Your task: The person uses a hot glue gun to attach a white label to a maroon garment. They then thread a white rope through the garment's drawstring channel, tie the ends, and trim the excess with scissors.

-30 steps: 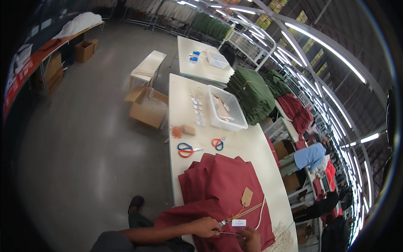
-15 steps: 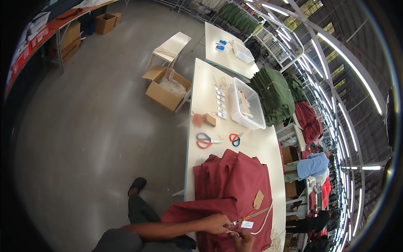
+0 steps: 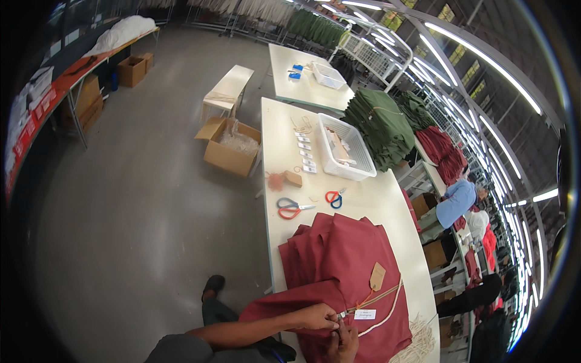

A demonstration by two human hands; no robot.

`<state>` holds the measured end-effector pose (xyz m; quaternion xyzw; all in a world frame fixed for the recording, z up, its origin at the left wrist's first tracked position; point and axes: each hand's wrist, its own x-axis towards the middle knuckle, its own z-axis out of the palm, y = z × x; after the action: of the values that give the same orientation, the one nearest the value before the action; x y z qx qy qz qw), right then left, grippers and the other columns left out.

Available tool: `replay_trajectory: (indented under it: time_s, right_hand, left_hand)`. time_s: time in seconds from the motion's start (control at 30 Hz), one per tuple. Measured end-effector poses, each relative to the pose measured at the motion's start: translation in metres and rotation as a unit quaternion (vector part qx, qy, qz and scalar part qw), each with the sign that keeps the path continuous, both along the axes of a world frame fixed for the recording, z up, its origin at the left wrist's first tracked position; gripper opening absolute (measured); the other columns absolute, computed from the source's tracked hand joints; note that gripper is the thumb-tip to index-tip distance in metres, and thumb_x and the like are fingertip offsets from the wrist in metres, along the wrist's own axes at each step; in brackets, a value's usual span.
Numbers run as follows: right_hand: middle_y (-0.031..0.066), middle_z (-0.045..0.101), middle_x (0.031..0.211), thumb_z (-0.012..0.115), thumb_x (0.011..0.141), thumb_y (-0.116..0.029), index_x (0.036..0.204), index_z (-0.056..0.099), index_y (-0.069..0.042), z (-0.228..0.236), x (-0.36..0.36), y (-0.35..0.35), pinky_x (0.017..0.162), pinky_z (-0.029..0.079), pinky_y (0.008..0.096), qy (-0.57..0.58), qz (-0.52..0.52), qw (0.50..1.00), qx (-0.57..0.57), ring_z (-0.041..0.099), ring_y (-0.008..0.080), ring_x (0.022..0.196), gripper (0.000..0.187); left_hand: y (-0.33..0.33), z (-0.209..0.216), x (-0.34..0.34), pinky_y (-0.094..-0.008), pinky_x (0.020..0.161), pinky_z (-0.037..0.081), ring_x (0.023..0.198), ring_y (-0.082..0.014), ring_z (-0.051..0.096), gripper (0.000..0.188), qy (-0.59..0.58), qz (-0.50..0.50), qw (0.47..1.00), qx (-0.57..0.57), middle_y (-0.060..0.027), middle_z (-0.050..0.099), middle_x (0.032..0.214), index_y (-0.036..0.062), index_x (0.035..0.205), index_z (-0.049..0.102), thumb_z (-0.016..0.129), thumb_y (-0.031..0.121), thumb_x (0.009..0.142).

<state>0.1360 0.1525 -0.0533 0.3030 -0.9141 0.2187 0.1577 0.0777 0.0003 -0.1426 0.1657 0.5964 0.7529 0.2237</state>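
A pile of dark red cloth pieces (image 3: pixel 330 254) lies on the near end of the white table. On the top piece, my left hand (image 3: pixel 318 316) and my right hand (image 3: pixel 345 343) meet with fingertips pinched together. Between them they grip the end of a white cord (image 3: pixel 382 320), whose length curves over the cloth to the right. Beside the fingers lie a white label (image 3: pixel 365 314) and, farther up, a brown paper tag (image 3: pixel 377 276) on an orange string. A tan zip or band (image 3: pixel 381 295) runs by the tag. My fingers partly hide the cord's end.
Two pairs of scissors, one orange-and-grey (image 3: pixel 293 208) and one red-and-blue (image 3: pixel 334 198), lie past the cloth. Beyond are a small brown block (image 3: pixel 293 178), several white cards (image 3: pixel 307 155) and a white basket (image 3: pixel 348 171). Loose cords (image 3: pixel 417 342) lie at right; a person (image 3: pixel 454 202) stands farther off.
The view has shifted, so the table and cloth appear moved. My hands stay close together at the cord; the right hand has come up nearer the left, beside the label.
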Motion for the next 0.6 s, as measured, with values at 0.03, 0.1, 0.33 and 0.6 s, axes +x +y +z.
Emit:
replay_trajectory:
  time_s: [0.03, 0.1, 0.33, 0.6]
  right_hand:
    - [0.0180, 0.066, 0.126, 0.054, 0.098, 0.002, 0.134, 0.062, -0.007, -0.001, -0.001, 0.001, 0.098, 0.052, 0.0432, 0.002, 0.000, 1.000, -0.007, 0.065, 0.0370, 0.111, 0.037]
    - [0.0182, 0.068, 0.121, 0.056, 0.098, 0.000, 0.128, 0.064, -0.006, 0.001, -0.003, 0.005, 0.095, 0.053, 0.0414, -0.074, 0.006, 0.996, -0.049, 0.066, 0.0361, 0.107, 0.032]
    - [0.0192, 0.069, 0.101, 0.064, 0.093, -0.007, 0.106, 0.068, -0.003, 0.025, -0.010, 0.033, 0.079, 0.054, 0.0412, -0.175, -0.074, 0.978, -0.085, 0.068, 0.0353, 0.090, 0.014]
    - [0.0169, 0.065, 0.088, 0.063, 0.095, -0.011, 0.101, 0.066, -0.001, 0.014, -0.018, 0.030, 0.074, 0.052, 0.0396, -0.069, -0.004, 0.987, -0.144, 0.064, 0.0328, 0.080, 0.012]
  left_hand:
    - [-0.001, 0.002, 0.000, -0.0276, 0.075, 0.050, 0.080, -0.0089, 0.063, 0.018, 0.008, -0.006, 1.000, 0.007, -0.0055, 0.073, 0.085, -0.0008, 0.096, 0.072, 0.071, 0.017, 0.093]
    - [-0.006, 0.006, 0.001, -0.0287, 0.074, 0.050, 0.078, -0.0101, 0.064, 0.018, 0.025, -0.021, 0.999, -0.015, -0.0065, 0.073, 0.082, -0.0005, 0.095, 0.072, 0.071, 0.017, 0.092]
    - [-0.068, 0.029, 0.030, -0.0341, 0.077, 0.053, 0.083, -0.0203, 0.071, 0.024, 0.080, -0.015, 0.979, -0.185, -0.0113, 0.075, 0.089, 0.0003, 0.099, 0.074, 0.070, 0.022, 0.089]
    - [-0.048, 0.070, 0.029, -0.0423, 0.078, 0.055, 0.087, -0.0341, 0.070, 0.023, 0.149, 0.068, 0.941, -0.295, -0.0158, 0.074, 0.090, 0.0072, 0.095, 0.076, 0.063, 0.021, 0.081]
